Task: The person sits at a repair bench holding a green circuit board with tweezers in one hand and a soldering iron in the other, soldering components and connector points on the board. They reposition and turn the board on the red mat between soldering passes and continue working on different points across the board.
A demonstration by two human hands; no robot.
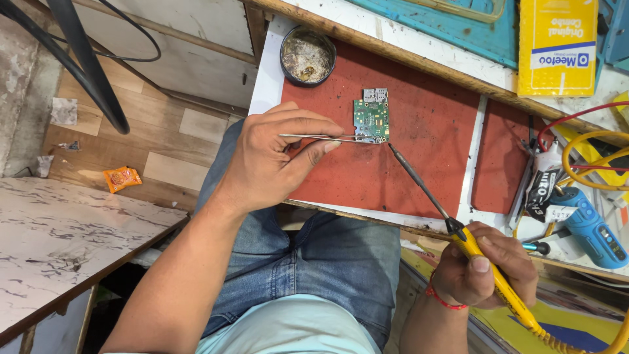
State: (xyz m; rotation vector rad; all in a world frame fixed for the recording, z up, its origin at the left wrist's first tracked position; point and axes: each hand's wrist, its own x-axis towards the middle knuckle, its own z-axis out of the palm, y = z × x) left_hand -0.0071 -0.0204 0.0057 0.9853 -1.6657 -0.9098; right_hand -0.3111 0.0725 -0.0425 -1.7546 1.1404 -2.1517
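At far left a marbled tabletop is seen, with wood-pattern flooring beyond it, on which an orange wrapper and scraps of paper lie; black cables are looped overhead. The left hand is rested at the edge of the red work mat, its fingers closed on thin metal tweezers, which are laid nearly level so that the tips reach the lower edge of the small green circuit board; the board appears to be pinned flat by them. A round tin of dirty flux or tip cleaner is set at the mat's upper left corner, near the board. The soldering iron, yellow-handled, is gripped pen-fashion in the closed right hand, held well back on the handle, presumably away from heat; its tip is brought to the same lower edge of the board, beside the tweezer tips. A red thread is worn on that wrist. Further right a yellow box, a teal mat, coiled yellow and red leads and a blue handheld tool are crowded on the bench.
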